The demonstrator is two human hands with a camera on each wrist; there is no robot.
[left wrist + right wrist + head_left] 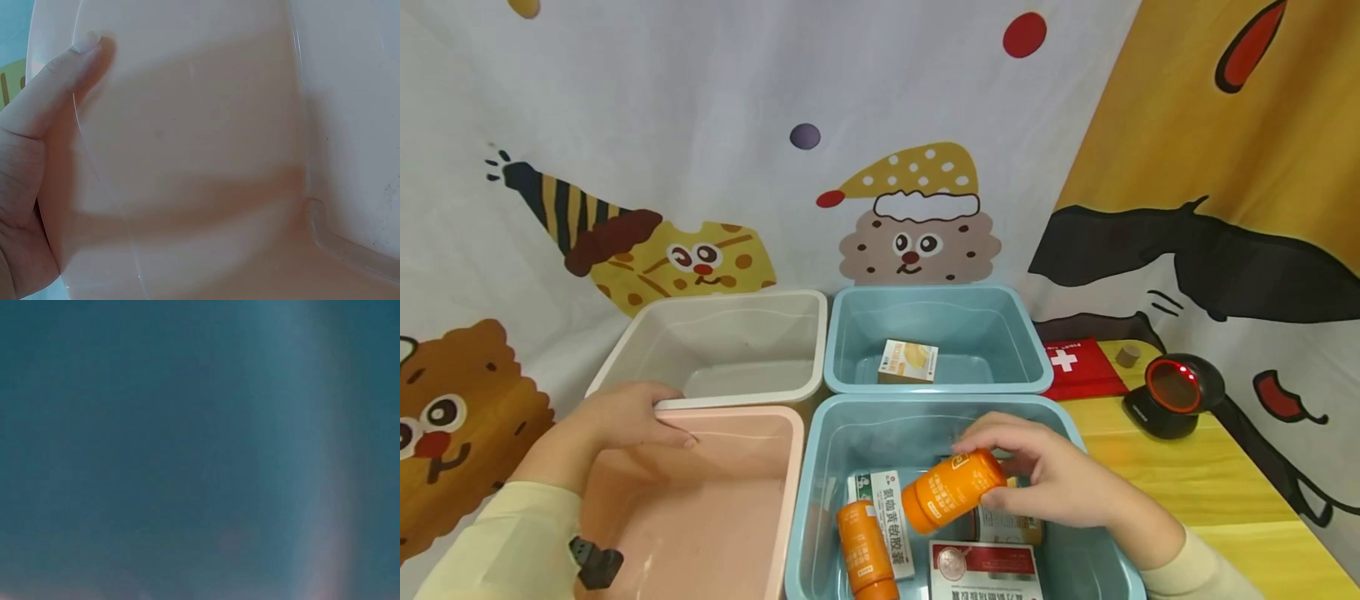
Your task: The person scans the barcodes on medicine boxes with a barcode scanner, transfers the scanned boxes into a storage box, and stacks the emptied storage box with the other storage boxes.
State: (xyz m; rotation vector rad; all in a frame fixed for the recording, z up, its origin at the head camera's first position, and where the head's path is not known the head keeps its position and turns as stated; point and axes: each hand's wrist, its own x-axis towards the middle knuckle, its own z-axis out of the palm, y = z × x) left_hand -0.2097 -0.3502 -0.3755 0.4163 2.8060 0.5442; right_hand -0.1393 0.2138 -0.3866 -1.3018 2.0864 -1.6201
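My right hand (1041,471) holds an orange bottle (951,490) by one end, tilted, inside the front blue bin (1071,417). Beneath it lie a second orange bottle (865,546), a white medicine box with green print (887,517), a red and white box (985,575) and a partly hidden item with a white label (1007,527). My left hand (632,417) grips the back rim of the pink bin (797,467). In the left wrist view, the thumb (59,87) lies along the pink wall's inner side; the other fingers are hidden. The right wrist view is only blurred blue.
Behind stand a white bin (715,304) and another blue bin (925,293) holding a small white and yellow box (908,361). At right are a red first-aid pouch (1078,369), a small brown cylinder (1127,356) and a black scanner (1176,396) with a cable.
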